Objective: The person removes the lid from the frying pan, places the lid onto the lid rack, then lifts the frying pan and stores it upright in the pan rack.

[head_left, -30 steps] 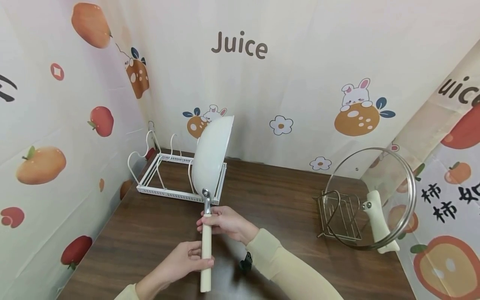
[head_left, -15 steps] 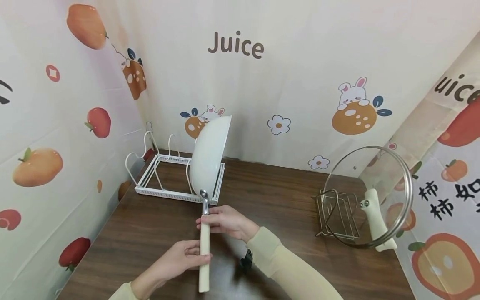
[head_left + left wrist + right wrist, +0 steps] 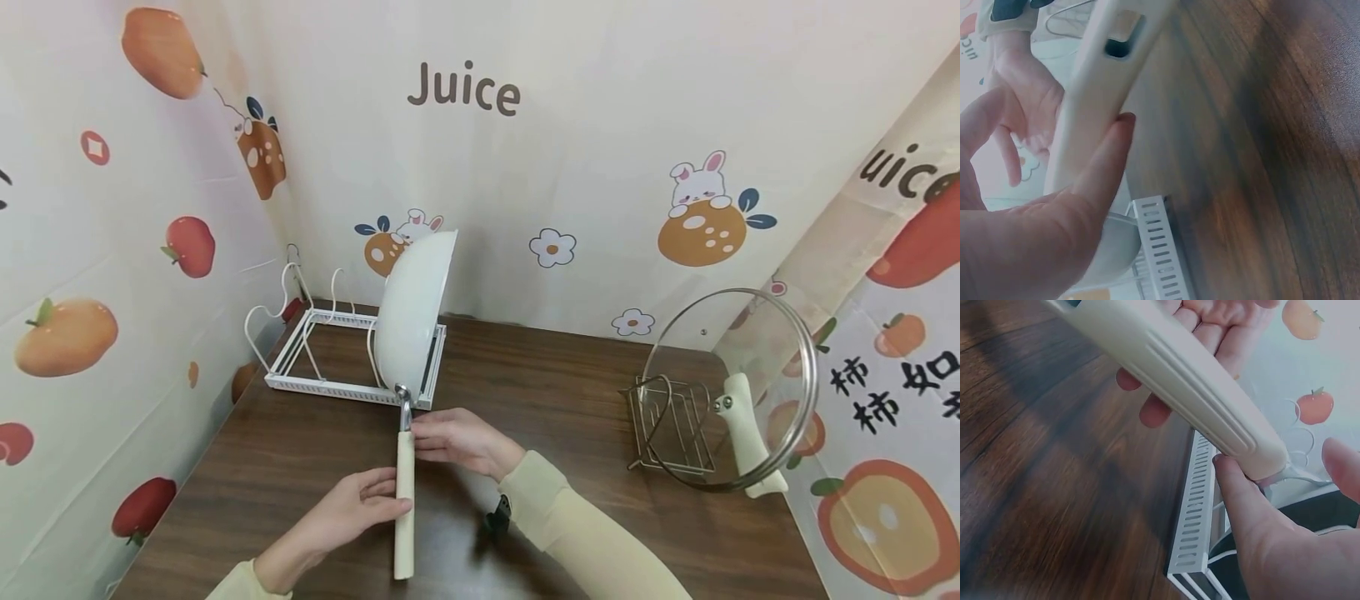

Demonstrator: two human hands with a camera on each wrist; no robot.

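A white wok (image 3: 408,317) stands on its side in a white wire rack (image 3: 330,388) at the table's back left. Its cream handle (image 3: 404,542) points towards me, raised off the table. My left hand (image 3: 348,508) is at the handle's left side; its straight thumb lies across the handle, and its fingers hang loosely behind it. My right hand (image 3: 465,443) sits at the handle's upper end with fingers fairly straight. In the right wrist view its thumb (image 3: 1235,481) touches the handle's edge. Where its fingertips touch is partly hidden.
On the right, a glass lid (image 3: 808,375) with a metal rim and a cream, animal-shaped knob (image 3: 750,437) stands tilted in a small wire stand (image 3: 678,429). Patterned cloth (image 3: 600,125) encloses the dark wooden table (image 3: 540,400) at the back and sides.
The right hand's fingers have slipped back to the handle's right edge. The left thumb has drawn back slightly across the handle. The wok stays in the rack; the whole view has shifted a little.
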